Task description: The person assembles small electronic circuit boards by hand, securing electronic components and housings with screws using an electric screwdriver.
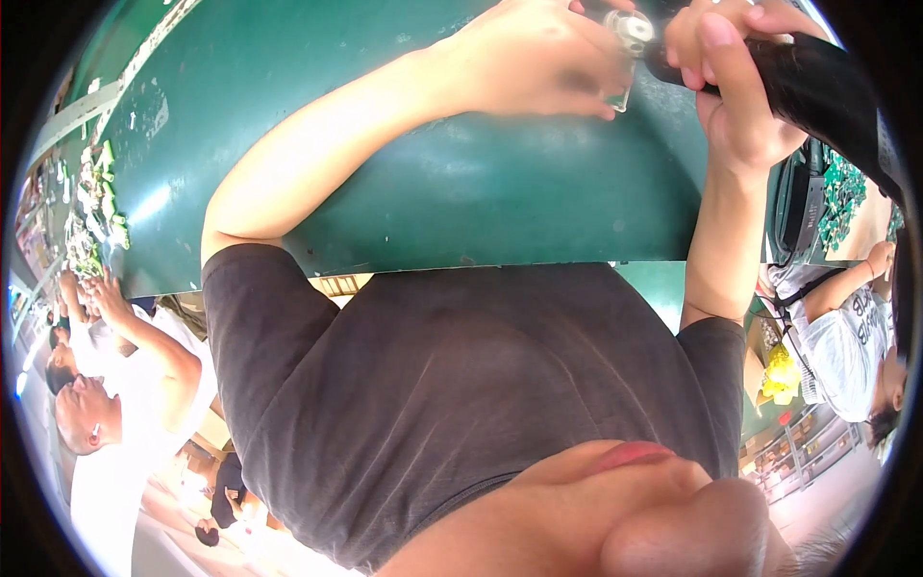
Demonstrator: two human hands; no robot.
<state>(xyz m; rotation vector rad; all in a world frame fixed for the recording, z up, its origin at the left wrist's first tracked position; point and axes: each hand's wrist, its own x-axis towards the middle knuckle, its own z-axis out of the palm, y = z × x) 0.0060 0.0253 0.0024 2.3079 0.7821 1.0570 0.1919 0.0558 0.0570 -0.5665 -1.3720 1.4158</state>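
My left hand [548,62] is closed around a small clear piece with a white round part [635,31] in it, near the top edge of the view. A lower edge of this clear piece shows beneath the fingers, while the rest is hidden by the hand. My right hand [735,87] grips a thick black tool [812,82] whose body runs off to the right. Its dark narrower end points left, close beside the clear piece. Whether the two touch, I cannot tell. Both hands are over a green table [500,202].
Several small green and white parts [96,202] lie along the table's left side. At the right are a black case-like object [800,207] and a heap of green circuit boards [842,197]. Other people [144,385] sit to the left, and one person [851,332] to the right.
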